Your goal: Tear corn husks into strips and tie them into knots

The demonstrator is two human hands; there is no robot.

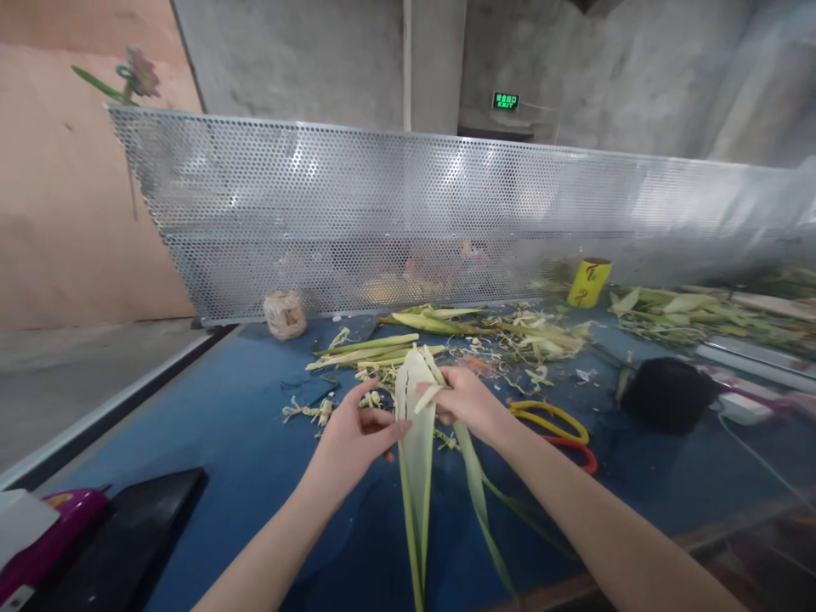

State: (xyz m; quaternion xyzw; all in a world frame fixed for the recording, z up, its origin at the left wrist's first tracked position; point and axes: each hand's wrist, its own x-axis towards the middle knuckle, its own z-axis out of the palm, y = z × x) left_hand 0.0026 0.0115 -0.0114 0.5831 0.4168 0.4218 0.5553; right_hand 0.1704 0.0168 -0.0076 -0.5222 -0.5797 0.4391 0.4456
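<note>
A long, pale green leaf (pixel 417 459) hangs between my hands above the blue table, its split, whitish end pointing away from me. My left hand (pixel 360 429) pinches the leaf's left edge between thumb and fingers. Near the top, my right hand (pixel 462 399) is closed on the leaf and on a narrow strip folded across it. More leaf strips (pixel 478 484) trail down below my right hand. Just beyond my hands lie cut green stalks (pixel 370 350) and small knotted pieces of plant fibre (pixel 309 411). Some of my right fingertips are hidden behind the leaf.
Scissors with yellow and red handles (pixel 554 418) lie right of my hands. A yellow roll (pixel 587 285), a whitish roll (pixel 285 315) and leaf scraps (pixel 541 336) sit before a perforated metal screen (pixel 357 187). A black bundle (pixel 666 395) is at right, a black tray (pixel 121 544) at left.
</note>
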